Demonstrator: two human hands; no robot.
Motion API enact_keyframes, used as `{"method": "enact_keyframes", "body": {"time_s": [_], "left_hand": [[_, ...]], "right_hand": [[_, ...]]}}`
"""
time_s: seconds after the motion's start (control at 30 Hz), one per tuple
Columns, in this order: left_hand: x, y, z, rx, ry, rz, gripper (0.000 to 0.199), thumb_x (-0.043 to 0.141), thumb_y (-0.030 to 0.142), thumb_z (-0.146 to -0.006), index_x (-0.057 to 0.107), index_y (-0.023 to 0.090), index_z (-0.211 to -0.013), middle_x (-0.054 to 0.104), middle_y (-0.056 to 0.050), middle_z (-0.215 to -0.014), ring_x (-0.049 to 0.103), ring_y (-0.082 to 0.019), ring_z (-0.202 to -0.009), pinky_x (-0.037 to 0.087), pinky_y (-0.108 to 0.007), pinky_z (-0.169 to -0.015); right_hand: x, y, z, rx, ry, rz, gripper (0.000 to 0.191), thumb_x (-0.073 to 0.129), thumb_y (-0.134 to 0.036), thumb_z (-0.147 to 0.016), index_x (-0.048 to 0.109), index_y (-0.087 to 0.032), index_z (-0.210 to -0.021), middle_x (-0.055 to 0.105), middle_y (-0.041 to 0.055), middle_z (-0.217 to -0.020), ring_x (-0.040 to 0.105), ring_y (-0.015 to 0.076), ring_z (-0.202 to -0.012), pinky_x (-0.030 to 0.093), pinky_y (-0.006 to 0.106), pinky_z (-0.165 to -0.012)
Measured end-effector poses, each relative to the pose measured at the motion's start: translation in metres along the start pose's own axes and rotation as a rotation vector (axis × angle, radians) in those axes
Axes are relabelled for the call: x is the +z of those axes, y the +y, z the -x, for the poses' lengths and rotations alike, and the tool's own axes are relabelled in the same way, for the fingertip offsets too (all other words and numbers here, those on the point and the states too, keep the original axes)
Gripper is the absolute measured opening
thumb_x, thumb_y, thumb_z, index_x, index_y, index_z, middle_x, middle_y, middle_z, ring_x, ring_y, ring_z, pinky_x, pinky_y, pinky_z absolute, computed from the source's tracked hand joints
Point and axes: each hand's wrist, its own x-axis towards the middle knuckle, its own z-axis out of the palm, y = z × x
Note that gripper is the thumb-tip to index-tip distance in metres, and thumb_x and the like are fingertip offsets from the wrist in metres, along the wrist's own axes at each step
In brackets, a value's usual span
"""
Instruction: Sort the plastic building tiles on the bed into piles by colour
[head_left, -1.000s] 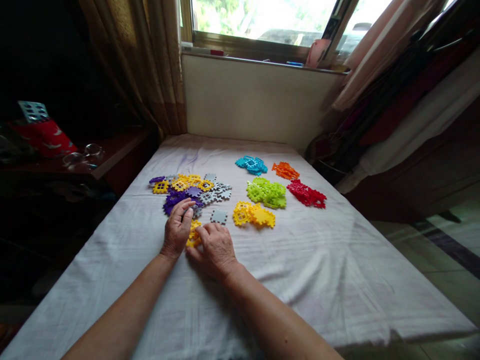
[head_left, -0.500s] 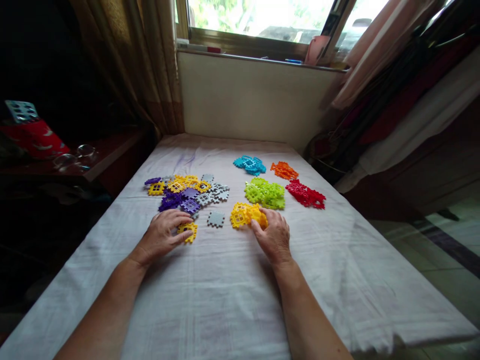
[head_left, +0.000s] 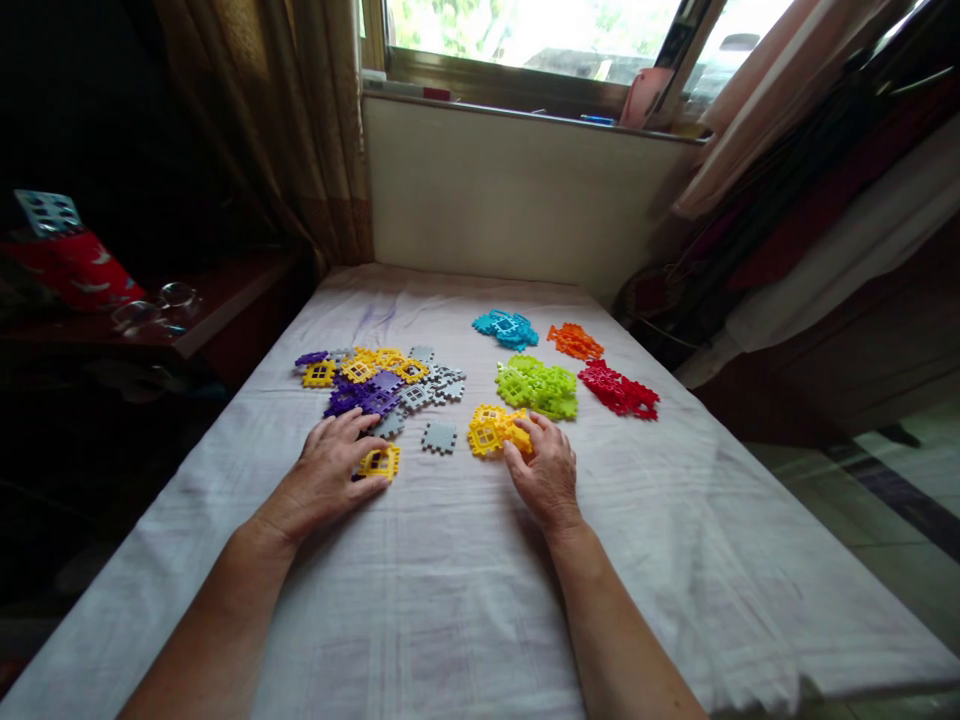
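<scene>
My left hand (head_left: 326, 465) rests on the cloth at the near left, its thumb and index finger on opposite edges of a yellow window-patterned interlocking tile (head_left: 381, 462). My right hand (head_left: 546, 465) is at the near right side of a small yellow tile pile (head_left: 487, 430), with thumb and fingers apart, touching the pile's edge. A single grey tile (head_left: 439, 437) lies flat between the hands. Beyond my left fingers spreads a mixed heap of purple tiles (head_left: 345, 397), yellow tiles (head_left: 358, 370) and grey tiles (head_left: 415, 397).
Sorted tile piles lie beyond my right hand: green (head_left: 536, 385), blue (head_left: 505, 328), orange (head_left: 575, 341) and red (head_left: 619, 390). A pale cloth (head_left: 420, 590) covers the table. Eyeglasses (head_left: 156, 308) and a red container (head_left: 71, 270) stand on a side surface at left.
My left index finger has shifted to the yellow tile's far edge, opposite the thumb. My right fingers have loosened a little at the yellow pile, which looks lower. The view has shifted slightly.
</scene>
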Motion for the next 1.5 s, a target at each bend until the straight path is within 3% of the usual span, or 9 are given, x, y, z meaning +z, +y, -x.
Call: {"method": "enact_keyframes", "body": {"time_s": [0.13,0.27,0.5,0.73,0.9,1.07,1.17,1.27,1.5], "left_hand": [[-0.001,0.0,-0.005,0.051,0.034,-0.003,0.031,0.062,0.057,-0.08,0.076,0.034,-0.095,0.069,-0.005,-0.124,0.055,-0.031,-0.125,0.033,-0.054,-0.111],[-0.007,0.008,-0.011,0.066,0.097,0.037,0.035,0.049,0.053,-0.091,0.076,0.031,-0.087,0.075,-0.004,-0.101,0.067,-0.024,-0.1,0.044,-0.046,-0.1],[-0.002,0.05,-0.028,-0.002,0.335,0.062,0.037,0.045,0.049,-0.096,0.073,0.025,-0.088,0.075,-0.004,-0.095,0.069,-0.017,-0.084,0.052,-0.027,-0.076],[0.043,0.099,-0.095,-0.036,0.185,0.104,0.036,0.044,0.043,-0.097,0.073,0.024,-0.088,0.073,-0.004,-0.105,0.068,-0.015,-0.082,0.05,-0.024,-0.069],[0.064,0.122,-0.104,0.001,0.093,0.13,0.032,0.047,0.045,-0.095,0.072,0.026,-0.089,0.073,-0.002,-0.101,0.068,-0.015,-0.081,0.05,-0.025,-0.068],[0.068,0.108,-0.122,-0.011,0.08,0.095,0.038,0.039,0.044,-0.098,0.072,0.025,-0.105,0.071,-0.006,-0.112,0.066,-0.018,-0.099,0.05,-0.03,-0.088],[0.074,0.09,-0.151,-0.089,-0.073,-0.084,0.039,0.045,0.045,-0.094,0.066,0.027,-0.122,0.059,-0.009,-0.139,0.052,-0.027,-0.128,0.035,-0.049,-0.11],[0.078,0.072,-0.167,-0.12,-0.15,-0.12,0.035,0.049,0.046,-0.091,0.066,0.032,-0.118,0.058,-0.007,-0.14,0.047,-0.032,-0.132,0.026,-0.063,-0.111],[0.068,0.041,-0.133,-0.079,-0.118,-0.123,0.033,0.053,0.038,-0.087,0.066,0.031,-0.117,0.057,-0.008,-0.141,0.047,-0.031,-0.132,0.02,-0.064,-0.113]], "right_hand": [[0.002,0.006,-0.004,0.015,0.039,-0.075,0.035,0.055,-0.035,-0.084,0.068,-0.019,-0.113,0.063,0.0134,-0.125,0.055,0.0261,-0.118,0.042,0.043,-0.103],[0.003,0.016,-0.009,0.069,0.09,-0.129,0.04,0.051,-0.038,-0.085,0.067,-0.015,-0.114,0.064,0.016,-0.123,0.056,0.0262,-0.117,0.042,0.044,-0.106],[0.01,0.019,-0.012,0.137,0.091,-0.125,0.039,0.049,-0.038,-0.086,0.068,-0.018,-0.113,0.064,0.0139,-0.123,0.056,0.0254,-0.118,0.043,0.042,-0.104],[0.013,0.017,-0.013,0.144,0.107,-0.086,0.037,0.048,-0.036,-0.086,0.069,-0.02,-0.112,0.065,0.0122,-0.122,0.058,0.0235,-0.115,0.044,0.039,-0.101],[0.013,0.017,-0.012,0.157,0.086,-0.097,0.038,0.047,-0.036,-0.087,0.069,-0.019,-0.113,0.065,0.0125,-0.123,0.057,0.0241,-0.116,0.044,0.04,-0.101],[0.012,0.011,-0.013,0.177,0.071,-0.1,0.039,0.047,-0.037,-0.088,0.066,-0.019,-0.117,0.063,0.0145,-0.126,0.055,0.0267,-0.118,0.043,0.044,-0.102],[0.011,0.005,-0.009,0.165,0.041,-0.035,0.047,0.053,-0.045,-0.087,0.062,-0.018,-0.124,0.057,0.0173,-0.134,0.051,0.0308,-0.125,0.041,0.048,-0.103],[0.012,0.0,-0.004,0.098,0.013,0.053,0.063,0.063,-0.057,-0.081,0.056,-0.02,-0.132,0.049,0.0186,-0.143,0.044,0.0344,-0.132,0.036,0.052,-0.106],[0.012,-0.01,0.001,-0.029,-0.141,0.166,0.082,0.074,-0.059,-0.071,0.051,-0.02,-0.14,0.044,0.0195,-0.147,0.039,0.0365,-0.136,0.03,0.052,-0.109]]}}
